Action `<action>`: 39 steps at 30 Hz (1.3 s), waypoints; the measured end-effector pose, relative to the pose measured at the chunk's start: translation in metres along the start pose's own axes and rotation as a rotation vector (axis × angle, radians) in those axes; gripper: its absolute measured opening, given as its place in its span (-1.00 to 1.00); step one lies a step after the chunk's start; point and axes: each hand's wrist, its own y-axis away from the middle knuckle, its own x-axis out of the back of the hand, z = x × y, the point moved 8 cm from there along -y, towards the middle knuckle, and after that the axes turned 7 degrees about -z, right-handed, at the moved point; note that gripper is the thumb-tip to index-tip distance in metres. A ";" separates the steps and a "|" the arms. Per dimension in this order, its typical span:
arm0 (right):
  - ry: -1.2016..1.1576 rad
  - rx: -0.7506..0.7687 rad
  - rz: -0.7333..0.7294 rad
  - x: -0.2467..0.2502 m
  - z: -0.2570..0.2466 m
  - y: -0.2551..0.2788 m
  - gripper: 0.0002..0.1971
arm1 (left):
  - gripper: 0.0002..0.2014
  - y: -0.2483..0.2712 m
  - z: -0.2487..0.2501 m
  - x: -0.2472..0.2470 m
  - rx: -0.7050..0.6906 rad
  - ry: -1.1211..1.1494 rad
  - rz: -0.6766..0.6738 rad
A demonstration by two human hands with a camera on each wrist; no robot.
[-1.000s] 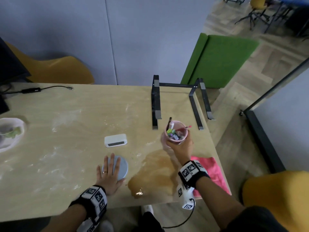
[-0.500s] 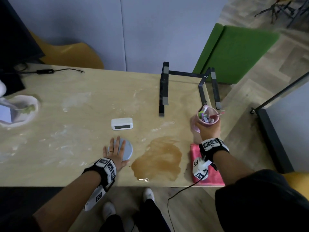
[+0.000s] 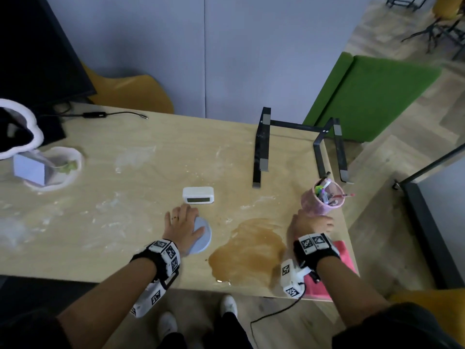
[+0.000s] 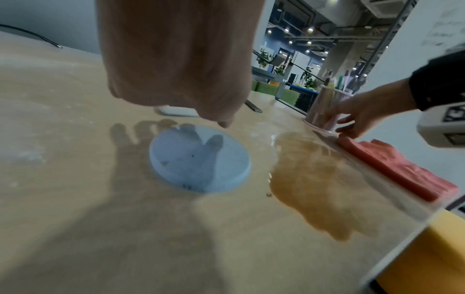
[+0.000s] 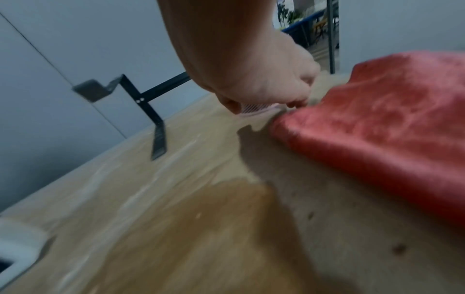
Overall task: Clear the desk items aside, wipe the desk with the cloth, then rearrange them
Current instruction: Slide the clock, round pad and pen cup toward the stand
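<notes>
The pink pen cup (image 3: 323,199) has travelled from beside the brown spill (image 3: 247,250) to the desk's (image 3: 125,197) right edge, where it now stands just ahead of the right hand (image 3: 310,226), whose fingers curl round its base. Under that wrist and just behind the hand lies the pink cloth (image 5: 392,123), folded. The left hand (image 3: 182,226) hangs flat with loose, spread fingers above the blue round coaster (image 4: 200,159), its shadow falling on it. Just beyond its fingertips sits the white clock (image 3: 198,195); the spill lies between the two hands
</notes>
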 end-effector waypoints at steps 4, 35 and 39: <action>0.088 0.366 -0.106 -0.040 -0.021 0.029 -0.60 | -0.43 -0.020 -0.012 0.040 0.079 -0.004 0.211; 0.416 1.097 -0.323 -0.081 -0.110 0.064 -0.74 | -0.61 -0.066 0.098 0.064 -0.268 0.183 0.046; 0.463 0.975 -0.241 -0.060 -0.114 0.022 -0.79 | -0.56 -0.066 0.067 0.051 -0.172 0.091 -0.047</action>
